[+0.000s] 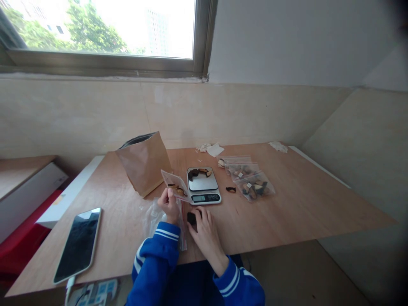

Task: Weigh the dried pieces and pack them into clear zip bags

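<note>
Both hands work at the near edge of the wooden table. The left hand is closed, with thumb and fingers pinching the near edge of a small clear plastic bag. This bag is tilted, contains brown and tan pieces, and reaches the left near corner of the digital kitchen scale. The right hand lies just nearer than the scale, fingers bent, with thumb and index finger at a dark piece; whether they grip it or only touch it cannot be told from this angle.

The scale platform carries several dark and tan pieces along its far side. The display on the near face is lit; its reading is too small to make out. One loose dark piece lies right of the scale. Farther right, filled zip-lock bags lie overlapping.

A kraft paper bag stands open at far left of the scale. Clear plastic packaging lies beneath and left of the left hand. A touchscreen device with a white cable rests at near left.
</note>
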`<state>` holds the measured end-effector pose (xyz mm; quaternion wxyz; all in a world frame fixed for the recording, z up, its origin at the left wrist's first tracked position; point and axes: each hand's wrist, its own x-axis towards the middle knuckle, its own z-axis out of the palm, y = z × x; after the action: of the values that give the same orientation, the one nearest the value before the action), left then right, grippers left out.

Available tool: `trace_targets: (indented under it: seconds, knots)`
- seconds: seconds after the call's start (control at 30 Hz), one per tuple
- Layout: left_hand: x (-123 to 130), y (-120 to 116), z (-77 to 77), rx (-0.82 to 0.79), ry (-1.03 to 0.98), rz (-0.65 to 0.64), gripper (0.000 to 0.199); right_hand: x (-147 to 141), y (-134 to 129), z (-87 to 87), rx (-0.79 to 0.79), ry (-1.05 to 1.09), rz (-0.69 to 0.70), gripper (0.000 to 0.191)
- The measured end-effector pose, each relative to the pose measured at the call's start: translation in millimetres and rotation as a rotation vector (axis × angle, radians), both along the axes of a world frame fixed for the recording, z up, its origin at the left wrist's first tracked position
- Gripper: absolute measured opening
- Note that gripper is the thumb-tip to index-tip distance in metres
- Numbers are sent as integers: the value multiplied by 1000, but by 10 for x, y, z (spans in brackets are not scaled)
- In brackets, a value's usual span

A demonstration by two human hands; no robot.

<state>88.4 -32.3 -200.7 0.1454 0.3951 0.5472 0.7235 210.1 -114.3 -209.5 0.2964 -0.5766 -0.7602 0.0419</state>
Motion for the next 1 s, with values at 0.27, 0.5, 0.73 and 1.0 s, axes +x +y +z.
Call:
trace_targets:
  seconds: [0.27, 0.5, 0.73, 1.0]
  knots:
    - [-3, -4, -25, 8, -3, -37, 45, 193, -19, -67, -53, 97, 76, 19]
    - [-4, -17, -13, -4, 45, -26, 45, 308, 32, -65, -19, 114, 22, 28]
    - [-9, -26, -46, -1, 105, -44, 46, 351, 57, -118, -84, 101, 26, 29]
    - [1, -19, -30, -6, 90, -42, 45, 351, 98, -250, -40, 214, 59, 28]
